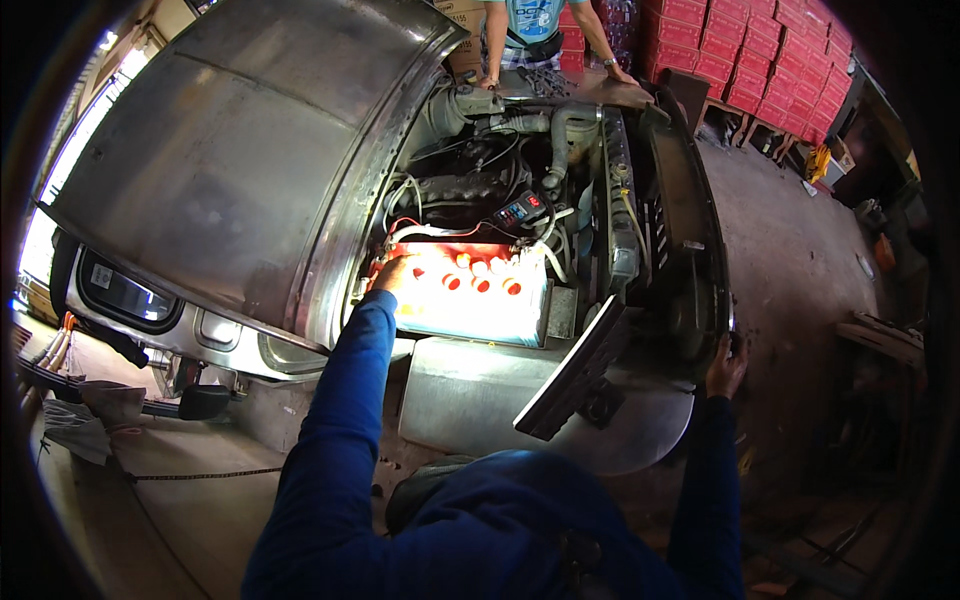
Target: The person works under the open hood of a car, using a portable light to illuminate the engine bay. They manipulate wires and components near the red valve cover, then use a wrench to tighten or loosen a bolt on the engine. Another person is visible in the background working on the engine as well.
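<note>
The left hand [393,275] reaches onto the left end of the red-topped battery [421,318], in the near side of the engine bay; glare hides whether its fingers are spread or pinching. The right hand [727,372] is curled at the vehicle's front edge [731,318], though I cannot tell what it grips. The step in hand looks like work on the battery top, where round holes [481,285] show; handling there calls for keeping clear of those holes and the cables. Just beyond lies a handheld meter [520,209] with a lit display. A dark panel [570,368] stands tilted over the bare metal fender [460,393]. Across the bay, a co-worker [540,22] leans on the far edge; stacked red boxes [742,55] and concrete floor [800,235] lie beyond.
</note>
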`<state>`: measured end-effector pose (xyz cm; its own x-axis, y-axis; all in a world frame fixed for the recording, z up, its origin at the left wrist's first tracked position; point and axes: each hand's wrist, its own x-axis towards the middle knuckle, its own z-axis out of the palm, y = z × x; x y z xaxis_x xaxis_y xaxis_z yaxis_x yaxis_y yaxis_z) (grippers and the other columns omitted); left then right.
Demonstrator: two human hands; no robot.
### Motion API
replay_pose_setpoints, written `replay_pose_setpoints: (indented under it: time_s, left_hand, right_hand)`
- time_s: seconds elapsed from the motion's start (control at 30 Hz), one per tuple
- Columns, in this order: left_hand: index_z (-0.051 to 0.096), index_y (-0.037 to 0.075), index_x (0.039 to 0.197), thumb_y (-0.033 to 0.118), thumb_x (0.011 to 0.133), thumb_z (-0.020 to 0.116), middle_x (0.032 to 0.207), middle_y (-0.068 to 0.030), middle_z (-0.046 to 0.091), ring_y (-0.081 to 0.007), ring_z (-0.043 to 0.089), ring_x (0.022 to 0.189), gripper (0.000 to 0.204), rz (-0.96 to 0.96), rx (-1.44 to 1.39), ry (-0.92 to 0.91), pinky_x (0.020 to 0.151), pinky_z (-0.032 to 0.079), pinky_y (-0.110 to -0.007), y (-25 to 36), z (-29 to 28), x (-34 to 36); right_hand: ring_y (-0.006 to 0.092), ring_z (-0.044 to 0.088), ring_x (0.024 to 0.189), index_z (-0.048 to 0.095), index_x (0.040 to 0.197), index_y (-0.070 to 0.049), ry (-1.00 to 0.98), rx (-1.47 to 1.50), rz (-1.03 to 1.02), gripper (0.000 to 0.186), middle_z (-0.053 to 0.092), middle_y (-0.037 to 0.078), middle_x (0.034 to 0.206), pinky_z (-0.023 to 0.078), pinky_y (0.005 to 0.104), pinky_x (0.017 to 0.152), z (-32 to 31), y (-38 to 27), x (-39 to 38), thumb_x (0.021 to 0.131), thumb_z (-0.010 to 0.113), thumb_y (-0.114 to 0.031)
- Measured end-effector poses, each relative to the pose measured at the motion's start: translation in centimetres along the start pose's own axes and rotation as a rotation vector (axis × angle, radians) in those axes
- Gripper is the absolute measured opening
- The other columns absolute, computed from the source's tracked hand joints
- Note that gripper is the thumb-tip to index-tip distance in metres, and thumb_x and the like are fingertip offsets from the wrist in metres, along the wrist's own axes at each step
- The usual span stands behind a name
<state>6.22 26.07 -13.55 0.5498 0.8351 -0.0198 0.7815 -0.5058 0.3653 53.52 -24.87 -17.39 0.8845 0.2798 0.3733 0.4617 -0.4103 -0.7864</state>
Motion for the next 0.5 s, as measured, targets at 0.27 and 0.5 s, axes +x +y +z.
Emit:
replay_pose_setpoints:
  time_s: [0.27,0.5]
  left_hand:
    - [0.071,0.009,0.110,0.020,0.082,0.077,0.094,-0.0116,0.075,-0.0258,0.072,0.091,0.030,-0.268,0.139,0.063,0.078,0.055,-0.042,2.2,1.6,-0.5]
    - [0.072,0.008,0.107,0.018,0.082,0.076,0.090,-0.0109,0.075,-0.0237,0.072,0.087,0.027,-0.225,0.121,0.008,0.076,0.055,-0.041,2.9,1.6,0.5]
  right_hand:
    - [0.0389,0.060,0.106,0.067,0.111,0.003,0.014,-0.062,0.004,0.046,0.066,0.021,0.108,0.045,0.0466,0.096,0.0,0.5,0.0,0.103,0.057,-0.041]
    - [0.0445,0.060,0.112,0.066,0.119,0.005,-0.021,-0.078,0.007,0.054,0.067,0.027,0.118,0.044,0.0478,0.099,-0.2,0.5,0.1,0.104,0.053,-0.045]
